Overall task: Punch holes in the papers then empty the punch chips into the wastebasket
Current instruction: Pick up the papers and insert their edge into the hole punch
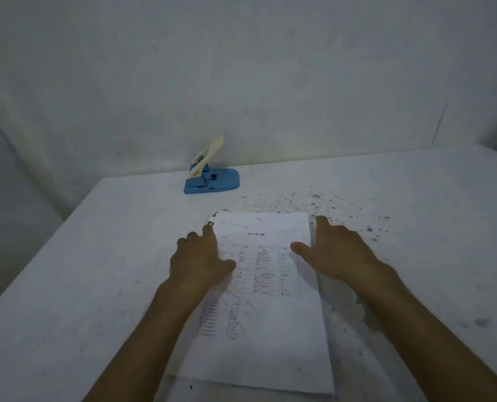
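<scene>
1. Papers (270,329): a printed stack with a table and red markings, lying flat on the tabletop (82,271) directly before me, long edge running away from me. The top left corner looks slightly torn or curled. Step in hand, as I judge it: squaring the stack before punching.
2. My left hand (201,262): open, fingers spread, resting on the left margin of the top sheet, holding nothing.
3. My right hand (337,250): open and flat, thumb on the sheet, fingers along the right edge of the stack, holding nothing.
4. Method note: I should press both side edges inward together so the sheets align, then lift with a pinch on both sides so none slips. Uneven edges would give misaligned holes.
5. Dark specks: scattered on the tabletop beyond the stack's far right corner. I cannot tell what they are.
6. Hole punch (211,181): blue base, cream lever raised, standing well apart from the papers near the far wall. I would present the edge squarely into its slot.
7. Wastebasket: not in view.
</scene>
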